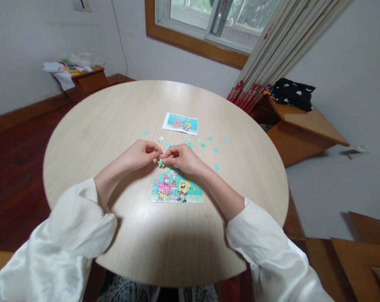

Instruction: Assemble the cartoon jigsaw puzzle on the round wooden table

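A partly joined jigsaw puzzle [177, 191] with cartoon figures lies flat on the round table, its upper and left edges uneven. Just above its top left, my right hand [183, 158] pinches a green puzzle piece [161, 163] between thumb and fingers. My left hand [142, 153] is closed, its fingertips meeting those of the right hand over that piece. Whatever the left fingers hold is hidden. Beyond my hands several loose puzzle pieces [216, 149] lie scattered, mostly to the right. Farther back rests a printed reference picture [182, 123] of the same cartoon scene.
The pale round table [130, 239] spans the middle of the view. A wooden stand [91, 79] with papers and bags is at the back left. On the right, a wooden stool [303, 130] bears a black cloth [293, 94], beside a curtain [281, 46] and window.
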### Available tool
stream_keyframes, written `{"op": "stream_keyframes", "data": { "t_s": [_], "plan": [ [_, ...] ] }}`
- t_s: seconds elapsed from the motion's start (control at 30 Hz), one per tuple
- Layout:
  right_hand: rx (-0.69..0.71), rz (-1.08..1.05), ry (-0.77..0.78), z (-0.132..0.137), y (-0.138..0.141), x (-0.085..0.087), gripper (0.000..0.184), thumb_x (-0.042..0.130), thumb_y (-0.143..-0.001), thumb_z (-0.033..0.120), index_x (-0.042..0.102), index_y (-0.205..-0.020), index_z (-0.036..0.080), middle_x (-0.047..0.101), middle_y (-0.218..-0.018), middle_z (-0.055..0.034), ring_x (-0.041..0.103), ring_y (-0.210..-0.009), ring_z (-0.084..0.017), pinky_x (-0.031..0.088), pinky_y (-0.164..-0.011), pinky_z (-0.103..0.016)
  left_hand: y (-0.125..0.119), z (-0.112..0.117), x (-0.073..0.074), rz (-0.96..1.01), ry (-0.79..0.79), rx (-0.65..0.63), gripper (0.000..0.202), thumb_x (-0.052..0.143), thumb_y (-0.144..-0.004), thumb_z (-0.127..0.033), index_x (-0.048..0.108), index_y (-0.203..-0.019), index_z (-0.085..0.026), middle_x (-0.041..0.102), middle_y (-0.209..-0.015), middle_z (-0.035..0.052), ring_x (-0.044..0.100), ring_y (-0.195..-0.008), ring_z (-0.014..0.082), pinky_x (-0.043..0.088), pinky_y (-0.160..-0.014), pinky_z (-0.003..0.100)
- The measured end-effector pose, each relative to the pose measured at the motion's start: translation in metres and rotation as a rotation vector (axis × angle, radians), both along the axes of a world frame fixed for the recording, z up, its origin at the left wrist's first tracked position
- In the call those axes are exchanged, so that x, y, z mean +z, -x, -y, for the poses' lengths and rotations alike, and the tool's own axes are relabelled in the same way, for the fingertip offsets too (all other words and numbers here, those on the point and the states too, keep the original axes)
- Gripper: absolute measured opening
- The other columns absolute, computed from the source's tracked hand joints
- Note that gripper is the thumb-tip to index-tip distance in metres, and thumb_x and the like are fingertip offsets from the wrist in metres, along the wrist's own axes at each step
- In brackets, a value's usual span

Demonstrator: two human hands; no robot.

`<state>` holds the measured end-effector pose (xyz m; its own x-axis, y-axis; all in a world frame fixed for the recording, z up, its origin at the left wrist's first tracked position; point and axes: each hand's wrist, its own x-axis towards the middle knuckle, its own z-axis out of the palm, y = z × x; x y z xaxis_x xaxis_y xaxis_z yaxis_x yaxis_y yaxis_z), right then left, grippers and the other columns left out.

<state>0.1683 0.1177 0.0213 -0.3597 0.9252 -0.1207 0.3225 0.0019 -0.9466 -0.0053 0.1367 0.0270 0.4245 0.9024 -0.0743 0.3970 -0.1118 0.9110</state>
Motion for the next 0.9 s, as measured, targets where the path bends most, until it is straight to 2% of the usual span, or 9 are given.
{"op": "stream_keyframes", "data": {
  "t_s": [0.1, 0.2, 0.4, 0.57, 0.73, 0.9],
  "plan": [
    [-0.013, 0.027, -0.004, -0.001, -0.001, 0.000, 0.007, 0.069, -0.073, 0.016, 0.065, -0.068, 0.013, 0.063, -0.065, -0.0010, 0.053, -0.061, -0.009, 0.041, -0.059, -0.024, 0.004, -0.001, -0.001, -0.017, 0.032, -0.023, 0.006, 0.062, -0.071, -0.021, 0.067, -0.071, -0.017, 0.065, -0.062, 0.0013, 0.056, -0.057, 0.0131, 0.040, -0.056, 0.025],
    [0.002, 0.064, -0.024, -0.001, -0.002, -0.001, 0.007, 0.070, -0.074, 0.018, 0.067, -0.070, 0.013, 0.063, -0.064, -0.0007, 0.051, -0.060, -0.009, 0.040, -0.059, -0.024, 0.005, -0.001, -0.003, 0.003, 0.078, -0.072, 0.011, 0.067, -0.068, -0.025, 0.067, -0.074, -0.017, 0.065, -0.062, 0.0016, 0.056, -0.056, 0.0132, 0.040, -0.055, 0.025],
    [0.055, 0.180, -0.113, -0.001, -0.006, -0.003, 0.011, 0.063, -0.081, 0.018, 0.070, -0.075, 0.013, 0.067, -0.070, -0.0031, 0.054, -0.064, -0.010, 0.041, -0.062, -0.025, 0.007, -0.001, -0.006, -0.012, 0.112, -0.112, 0.011, 0.067, -0.065, -0.023, 0.067, -0.073, -0.016, 0.062, -0.058, 0.0001, 0.051, -0.051, 0.0114, 0.035, -0.051, 0.023],
    [0.017, 0.200, -0.140, 0.001, -0.017, -0.002, 0.014, 0.058, -0.083, 0.016, 0.071, -0.077, 0.013, 0.070, -0.074, -0.0067, 0.061, -0.069, -0.014, 0.046, -0.068, -0.027, 0.009, -0.002, -0.006, -0.057, 0.078, -0.133, 0.012, 0.064, -0.066, -0.023, 0.071, -0.072, -0.016, 0.063, -0.058, 0.0003, 0.049, -0.051, 0.0109, 0.034, -0.050, 0.023],
    [-0.013, 0.283, -0.198, 0.014, -0.030, 0.004, 0.014, 0.059, -0.083, 0.017, 0.071, -0.077, 0.014, 0.071, -0.076, -0.0065, 0.061, -0.072, -0.015, 0.045, -0.069, -0.028, 0.007, 0.000, -0.003, -0.073, 0.052, -0.117, 0.007, 0.062, -0.064, -0.019, 0.069, -0.064, -0.017, 0.061, -0.053, -0.0011, 0.047, -0.050, 0.0105, 0.034, -0.050, 0.023],
    [-0.030, 0.353, -0.248, 0.031, -0.038, 0.007, 0.014, 0.059, -0.083, 0.016, 0.072, -0.078, 0.015, 0.072, -0.078, -0.0057, 0.060, -0.072, -0.015, 0.043, -0.069, -0.029, 0.007, 0.000, -0.003, -0.125, 0.072, -0.107, 0.008, 0.063, -0.065, -0.022, 0.070, -0.065, -0.017, 0.065, -0.059, 0.0018, 0.051, -0.054, 0.0124, 0.038, -0.053, 0.024]
  ]
}}
